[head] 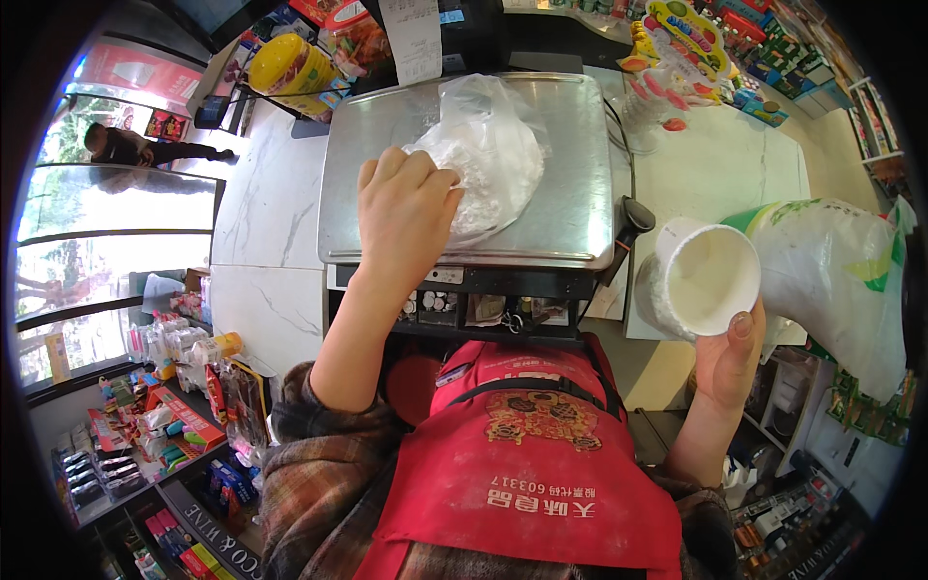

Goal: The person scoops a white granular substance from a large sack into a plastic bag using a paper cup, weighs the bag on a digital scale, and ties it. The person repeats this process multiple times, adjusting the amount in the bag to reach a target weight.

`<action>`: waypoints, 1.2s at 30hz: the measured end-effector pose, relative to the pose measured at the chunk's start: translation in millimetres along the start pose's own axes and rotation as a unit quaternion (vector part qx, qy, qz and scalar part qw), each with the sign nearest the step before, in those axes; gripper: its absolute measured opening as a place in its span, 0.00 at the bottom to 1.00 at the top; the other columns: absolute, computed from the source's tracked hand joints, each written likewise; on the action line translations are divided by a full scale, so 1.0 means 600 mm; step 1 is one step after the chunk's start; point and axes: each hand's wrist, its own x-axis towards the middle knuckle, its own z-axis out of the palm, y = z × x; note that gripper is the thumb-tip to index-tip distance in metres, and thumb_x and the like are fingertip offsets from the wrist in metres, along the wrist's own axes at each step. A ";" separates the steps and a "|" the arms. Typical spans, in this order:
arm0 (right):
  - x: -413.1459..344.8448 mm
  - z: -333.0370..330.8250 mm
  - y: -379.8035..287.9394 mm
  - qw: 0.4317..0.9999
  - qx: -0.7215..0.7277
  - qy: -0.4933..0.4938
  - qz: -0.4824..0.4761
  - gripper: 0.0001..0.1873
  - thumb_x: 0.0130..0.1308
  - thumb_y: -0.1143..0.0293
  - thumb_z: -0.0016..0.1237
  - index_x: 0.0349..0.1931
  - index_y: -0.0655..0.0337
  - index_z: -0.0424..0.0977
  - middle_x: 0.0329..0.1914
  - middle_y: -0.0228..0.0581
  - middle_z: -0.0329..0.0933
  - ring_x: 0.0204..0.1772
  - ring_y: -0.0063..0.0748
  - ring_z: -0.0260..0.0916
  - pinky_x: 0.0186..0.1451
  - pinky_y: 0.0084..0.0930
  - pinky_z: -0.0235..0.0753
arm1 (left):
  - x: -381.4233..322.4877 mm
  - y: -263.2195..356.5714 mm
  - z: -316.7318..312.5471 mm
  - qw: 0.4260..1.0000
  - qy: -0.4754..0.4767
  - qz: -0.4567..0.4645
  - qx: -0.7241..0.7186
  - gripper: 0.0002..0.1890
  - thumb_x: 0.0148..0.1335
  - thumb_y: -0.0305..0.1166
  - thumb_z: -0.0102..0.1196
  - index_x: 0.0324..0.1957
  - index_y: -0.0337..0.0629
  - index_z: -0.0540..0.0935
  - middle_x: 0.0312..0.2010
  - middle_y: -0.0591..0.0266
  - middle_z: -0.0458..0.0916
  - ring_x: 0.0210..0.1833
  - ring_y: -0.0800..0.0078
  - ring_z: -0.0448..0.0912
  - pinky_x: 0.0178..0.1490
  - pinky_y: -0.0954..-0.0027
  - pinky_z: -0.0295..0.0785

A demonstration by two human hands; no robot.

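A thin clear plastic bag (518, 138) lies on the steel weighing plate (362, 217) of a scale, with white powder (482, 192) in it. My left hand (409, 210) is over the bag's left side, its fingers curled on the edge of the plastic; the thumb is mostly hidden. Off to the right, my right hand (732, 362) holds a white cup (714, 279) tilted with its mouth towards me. The thumb rests on the rim. Powder coats the cup's outer wall, and its inside looks whitish.
A handheld barcode scanner (632, 221) stands at the plate's right corner. Beside the cup sits a large white-and-green sack (826, 268). Below the scale is a drawer (493, 308) with coins. A yellow tub (290, 72) and a receipt strip (412, 40) are behind. A person (138, 145) is at far left.
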 end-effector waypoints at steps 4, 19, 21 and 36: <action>-0.006 -0.026 -0.001 0.999 0.020 0.036 -0.017 0.48 0.55 0.44 0.60 0.64 0.74 0.57 0.64 0.47 0.64 0.67 0.38 0.62 0.70 0.35 0.59 | 0.006 0.010 -0.037 0.998 0.041 -0.023 -0.040 0.05 0.46 0.29 0.65 0.27 0.46 0.84 0.25 0.68 0.75 0.35 0.67 0.72 0.42 0.64 0.64; -0.076 -0.202 -0.019 0.990 0.037 0.129 -0.049 0.41 0.64 0.50 0.52 0.67 0.69 0.54 0.67 0.49 0.61 0.68 0.43 0.61 0.70 0.41 0.61 | 0.076 0.310 0.067 0.901 -0.105 0.107 -0.407 0.04 0.49 0.28 0.64 0.27 0.42 0.82 0.24 0.61 0.74 0.34 0.62 0.71 0.39 0.64 0.65; -0.084 -0.214 -0.022 0.989 0.028 0.134 -0.053 0.41 0.64 0.49 0.51 0.67 0.69 0.53 0.67 0.49 0.61 0.68 0.43 0.62 0.69 0.41 0.61 | 0.077 0.368 0.126 0.891 -0.114 0.128 -0.421 0.04 0.50 0.30 0.64 0.27 0.44 0.83 0.25 0.64 0.74 0.34 0.62 0.71 0.41 0.63 0.65; -0.100 -0.294 0.030 0.974 0.117 0.187 -0.047 0.36 0.66 0.54 0.49 0.66 0.68 0.56 0.67 0.48 0.61 0.68 0.44 0.61 0.68 0.43 0.64 | 0.068 0.421 0.209 0.903 -0.111 0.155 -0.386 0.03 0.46 0.30 0.63 0.25 0.46 0.82 0.26 0.60 0.73 0.36 0.59 0.74 0.41 0.60 0.67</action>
